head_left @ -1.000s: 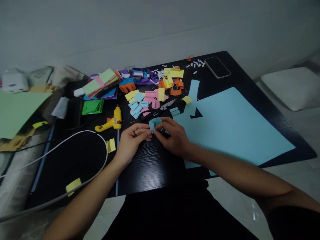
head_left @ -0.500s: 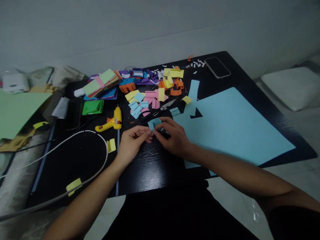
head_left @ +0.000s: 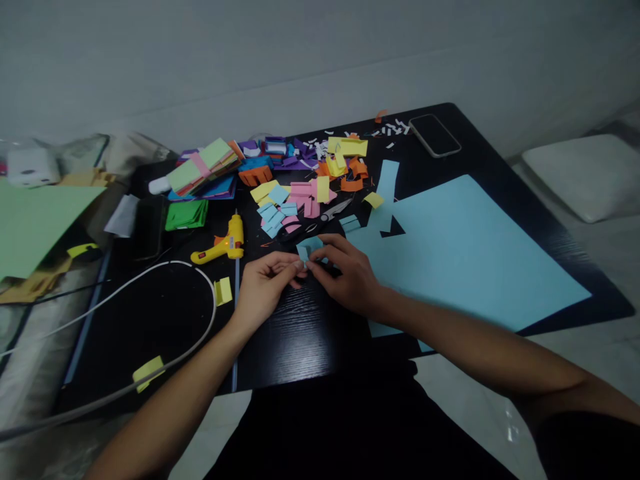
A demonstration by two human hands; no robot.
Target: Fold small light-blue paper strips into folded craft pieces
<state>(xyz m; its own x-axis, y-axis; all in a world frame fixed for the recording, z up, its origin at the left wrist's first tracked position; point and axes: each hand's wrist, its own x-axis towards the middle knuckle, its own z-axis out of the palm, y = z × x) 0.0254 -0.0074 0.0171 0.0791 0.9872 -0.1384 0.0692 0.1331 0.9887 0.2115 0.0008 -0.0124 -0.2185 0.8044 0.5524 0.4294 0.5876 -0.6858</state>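
My left hand (head_left: 265, 283) and my right hand (head_left: 347, 273) meet over the black table (head_left: 300, 333). Both pinch a small folded light blue paper piece (head_left: 306, 248) between fingertips, and the fingers of each hand are curled closed around it. Just right of my right hand lies a large light blue paper sheet (head_left: 465, 253) with a notch cut out of its near-left corner. Scissors (head_left: 320, 220) lie just beyond my hands.
A yellow glue gun (head_left: 223, 243) lies left of the hands, with a white cable (head_left: 165, 300) looping nearby. Piles of coloured paper pieces (head_left: 300, 180) and a paper stack (head_left: 205, 167) fill the far side. A phone (head_left: 434, 135) lies at the far right corner. A green sheet (head_left: 35, 220) is at the left.
Both hands stay pinched on the blue piece, with only slight finger movement. Nothing else has moved.
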